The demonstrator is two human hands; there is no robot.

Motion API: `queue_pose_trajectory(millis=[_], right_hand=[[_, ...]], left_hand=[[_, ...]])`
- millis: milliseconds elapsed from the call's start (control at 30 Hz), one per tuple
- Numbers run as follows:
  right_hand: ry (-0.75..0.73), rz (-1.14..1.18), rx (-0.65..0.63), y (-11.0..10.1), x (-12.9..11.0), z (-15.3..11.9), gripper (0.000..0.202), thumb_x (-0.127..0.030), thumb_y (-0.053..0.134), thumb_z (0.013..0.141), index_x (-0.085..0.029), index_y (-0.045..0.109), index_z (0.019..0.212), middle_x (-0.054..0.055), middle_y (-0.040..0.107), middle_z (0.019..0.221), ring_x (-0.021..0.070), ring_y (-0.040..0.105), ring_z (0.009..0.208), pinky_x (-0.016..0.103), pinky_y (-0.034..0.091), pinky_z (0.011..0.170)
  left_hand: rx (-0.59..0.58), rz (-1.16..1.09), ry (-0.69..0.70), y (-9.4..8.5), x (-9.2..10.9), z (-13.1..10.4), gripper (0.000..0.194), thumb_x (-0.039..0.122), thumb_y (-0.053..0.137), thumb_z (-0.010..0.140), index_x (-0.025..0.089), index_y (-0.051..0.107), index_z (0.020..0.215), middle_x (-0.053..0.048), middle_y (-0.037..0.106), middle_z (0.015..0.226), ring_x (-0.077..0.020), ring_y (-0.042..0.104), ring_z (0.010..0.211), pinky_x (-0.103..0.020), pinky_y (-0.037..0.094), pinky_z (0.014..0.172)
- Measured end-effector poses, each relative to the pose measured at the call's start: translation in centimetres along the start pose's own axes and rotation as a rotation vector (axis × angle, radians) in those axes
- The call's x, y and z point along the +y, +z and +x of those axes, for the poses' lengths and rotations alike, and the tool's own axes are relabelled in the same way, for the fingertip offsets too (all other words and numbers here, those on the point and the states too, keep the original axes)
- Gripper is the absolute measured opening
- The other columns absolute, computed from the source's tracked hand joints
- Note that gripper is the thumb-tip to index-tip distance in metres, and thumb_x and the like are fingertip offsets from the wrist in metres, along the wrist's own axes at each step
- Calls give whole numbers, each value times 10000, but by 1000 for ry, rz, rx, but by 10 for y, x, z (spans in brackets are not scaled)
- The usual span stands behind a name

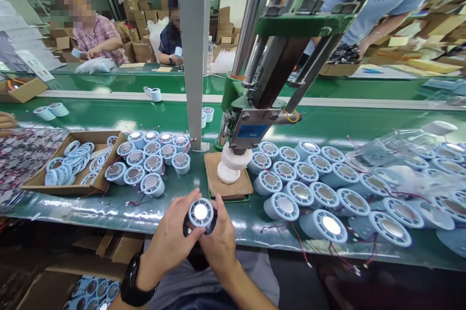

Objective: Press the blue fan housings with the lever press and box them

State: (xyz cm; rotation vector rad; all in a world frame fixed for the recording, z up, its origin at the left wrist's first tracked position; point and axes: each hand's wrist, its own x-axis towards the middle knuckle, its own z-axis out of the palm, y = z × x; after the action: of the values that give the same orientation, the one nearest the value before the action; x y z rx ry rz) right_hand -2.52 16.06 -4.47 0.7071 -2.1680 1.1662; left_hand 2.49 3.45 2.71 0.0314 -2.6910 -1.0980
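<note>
Between my two hands is a light blue round housing [201,212] with a slotted ring and a shiny silver disc on top. My left hand [174,225] curls round its left side, thumb at its lower edge. My right hand [221,232] closes on its right side. Just beyond my hands, a press [251,130] holds a white round head [236,155] over a white round base [228,173] on a brown board [214,188]. Similar blue housings [153,184] with red and black wires stand to the left, and several more housings [282,207] stand to the right.
A cardboard box [105,186] of blue rings lies at left, beside many small wired parts [29,164]. A grey post [194,57] rises behind. Clear plastic [393,145] covers some right-hand housings. Across the green conveyor [127,111] are other people [98,38]. Below left is a box of housings [92,293].
</note>
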Motion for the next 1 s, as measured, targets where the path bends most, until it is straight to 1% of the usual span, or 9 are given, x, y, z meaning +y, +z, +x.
queue_pose_trajectory(millis=[200, 333, 400, 500, 567, 667, 800, 900, 1000], right_hand=[[-23, 33, -210, -11, 1, 5, 629, -183, 557, 893, -178, 365, 1492, 143, 615, 1185, 230, 638, 1050, 371, 595, 847], [-189, -38, -509, -65, 3, 53, 571, -150, 593, 834, -164, 475, 1392, 117, 630, 1187, 224, 650, 1040, 339, 614, 803], [-303, -110, -423, -108, -4, 108, 524, -210, 628, 858, -180, 496, 1364, 103, 623, 1218, 227, 630, 1103, 355, 611, 859], [-434, -247, 16, -169, -25, 217, 431, -251, 599, 922, -167, 519, 1337, 111, 589, 1263, 212, 569, 1210, 413, 520, 1068], [-357, -300, 198, -193, -40, 290, 429, -258, 553, 961, -156, 495, 1374, 114, 563, 1301, 174, 537, 1233, 363, 489, 1102], [-221, -77, 132, -196, -51, 371, 361, -237, 399, 1015, -82, 555, 1301, 79, 641, 1107, 96, 651, 1028, 253, 544, 913], [-118, 174, 67, -171, -45, 411, 355, -152, 347, 956, -21, 669, 889, -4, 593, 711, 32, 659, 632, 156, 491, 655], [-46, 253, 45, -169, -45, 417, 404, -148, 283, 943, -37, 653, 824, -11, 565, 655, 59, 687, 659, 161, 457, 649], [-29, 331, 39, -192, -55, 401, 389, -142, 292, 934, -78, 650, 794, -8, 574, 679, 98, 709, 693, 178, 461, 643]], left_hand=[[34, -125, -74, 25, -8, -9, 576, 259, 520, 897, 176, 409, 1456, -145, 522, 1447, -278, 499, 1339, -470, 444, 1104], [11, -194, -191, 24, -10, 0, 561, 275, 585, 800, 154, 526, 1345, -136, 621, 1334, -290, 595, 1223, -462, 474, 1058], [29, -220, -223, 13, -6, 20, 544, 288, 633, 741, 165, 589, 1268, -107, 674, 1249, -288, 633, 1152, -446, 490, 1028], [99, -254, -184, -3, 4, 63, 545, 329, 675, 704, 169, 625, 1222, -88, 703, 1188, -285, 654, 1089, -426, 500, 995], [106, -296, -125, -6, 13, 92, 550, 337, 693, 687, 154, 635, 1203, -93, 716, 1149, -281, 667, 1039, -414, 511, 962], [41, -394, -40, 4, 24, 123, 568, 319, 719, 670, 133, 634, 1200, -107, 721, 1132, -278, 672, 1018, -400, 519, 942], [-78, -559, 8, 25, 28, 142, 558, 316, 757, 671, 128, 634, 1181, -121, 701, 1193, -286, 659, 1075, -410, 507, 977], [-158, -638, 30, 32, 21, 143, 567, 354, 775, 699, 129, 625, 1198, -126, 687, 1219, -288, 649, 1100, -415, 498, 994], [-158, -646, 54, 36, 12, 138, 631, 393, 772, 742, 138, 584, 1287, -139, 648, 1287, -305, 610, 1179, -440, 458, 1050]])
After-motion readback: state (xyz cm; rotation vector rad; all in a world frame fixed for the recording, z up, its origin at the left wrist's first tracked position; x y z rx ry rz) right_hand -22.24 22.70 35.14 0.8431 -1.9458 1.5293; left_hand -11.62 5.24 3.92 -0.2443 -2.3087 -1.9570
